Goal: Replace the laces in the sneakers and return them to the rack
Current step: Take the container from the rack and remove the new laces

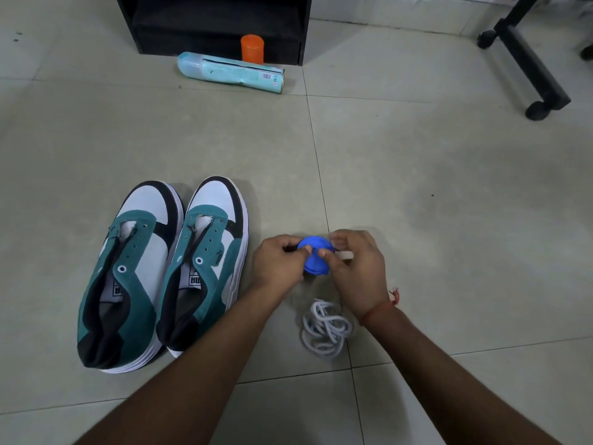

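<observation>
Pale floor tiles (pixel 417 187) carry the laceless sneakers (pixel 163 268) beside both hands, left hand (pixel 278 266) and right hand (pixel 357 268) pinching a blue lace bundle (pixel 316 260), probably light and floppy, best gripped at its tips, above loose white laces (pixel 325 329).

Sneakers (pixel 160 271) left of laces (pixel 325 329), rack (pixel 215 24) behind spray can (pixel 231 72)
</observation>
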